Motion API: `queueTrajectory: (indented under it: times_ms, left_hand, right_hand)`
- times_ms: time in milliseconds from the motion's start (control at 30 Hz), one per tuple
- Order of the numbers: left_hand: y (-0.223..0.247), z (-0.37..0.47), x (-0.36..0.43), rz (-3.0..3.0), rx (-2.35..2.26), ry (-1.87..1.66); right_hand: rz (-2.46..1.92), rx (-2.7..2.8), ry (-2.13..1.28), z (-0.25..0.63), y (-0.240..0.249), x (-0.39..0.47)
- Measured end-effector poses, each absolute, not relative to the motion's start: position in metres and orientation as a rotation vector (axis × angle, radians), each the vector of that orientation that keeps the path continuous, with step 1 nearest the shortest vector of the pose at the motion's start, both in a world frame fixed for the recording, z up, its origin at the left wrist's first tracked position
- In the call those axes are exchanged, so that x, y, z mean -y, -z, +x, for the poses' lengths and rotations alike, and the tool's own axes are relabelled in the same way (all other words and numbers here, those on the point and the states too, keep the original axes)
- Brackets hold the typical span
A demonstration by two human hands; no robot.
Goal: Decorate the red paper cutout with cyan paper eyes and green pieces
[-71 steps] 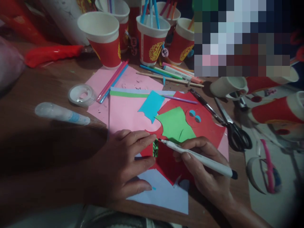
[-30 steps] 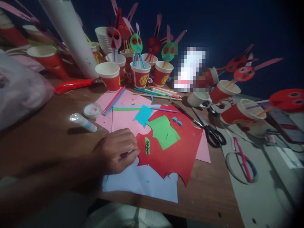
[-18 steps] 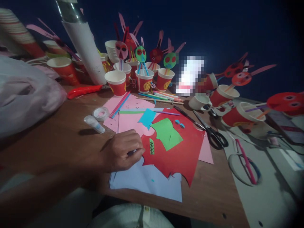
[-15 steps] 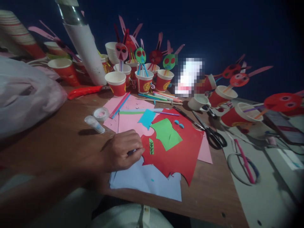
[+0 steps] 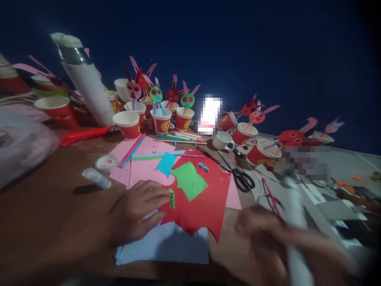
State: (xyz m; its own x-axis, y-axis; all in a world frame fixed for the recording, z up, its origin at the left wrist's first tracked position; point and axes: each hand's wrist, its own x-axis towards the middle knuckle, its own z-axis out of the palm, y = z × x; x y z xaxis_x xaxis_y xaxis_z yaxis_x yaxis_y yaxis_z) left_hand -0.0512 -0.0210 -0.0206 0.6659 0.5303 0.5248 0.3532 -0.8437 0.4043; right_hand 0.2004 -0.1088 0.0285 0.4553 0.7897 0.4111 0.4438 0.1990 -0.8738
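Note:
My left hand (image 5: 138,210) rests at the left edge of the red paper (image 5: 202,206), its fingers spread a little and nothing visible in them. At the lower right, my right hand (image 5: 268,238) is blurred and holds a white pen-like stick (image 5: 297,234). On the red paper lie a green paper piece (image 5: 190,180), a small green strip with a dark leaf pattern (image 5: 172,198) and two small blue pieces. A blue paper piece (image 5: 166,163) overlaps the pink paper (image 5: 149,174). White sheets (image 5: 166,248) lie below the red paper.
Black scissors (image 5: 242,179) lie right of the papers. Behind stand red cups (image 5: 127,125) with paper rabbit heads, a white mug (image 5: 223,141) and a leaning white flask (image 5: 86,87). A glue bottle (image 5: 97,177) and tape roll (image 5: 106,163) are at left, near a plastic bag (image 5: 26,143).
My right hand has come into view at the lower right with the white stick. My left hand's curled fingers have loosened and spread. The view has turned right and upward.

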Motion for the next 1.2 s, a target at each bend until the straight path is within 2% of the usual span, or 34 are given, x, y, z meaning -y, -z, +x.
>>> queueTrajectory:
  times_ms: [200,467,667,967,1200]
  left_hand:
    - [0.035,-0.051,0.021,2.833,-0.914,-0.849]
    - [0.037,-0.05,0.019,2.872,-1.021,-0.684]
    - [0.035,-0.051,0.02,2.855,-1.074,-0.604]
    - [0.039,-0.052,0.018,2.855,-1.092,-0.596]
    - [0.042,-0.055,0.016,2.848,-1.065,-0.591]
  right_hand:
    - [-1.407,1.719,-0.17,0.235,-0.012,0.053]
    - [-1.253,2.239,-0.091,0.247,0.017,0.035]
    - [-1.158,2.49,-0.059,0.234,0.007,0.037]
    - [-0.976,2.563,-0.085,0.235,0.03,0.041]
    - [-0.927,2.539,0.009,0.237,0.021,0.036]
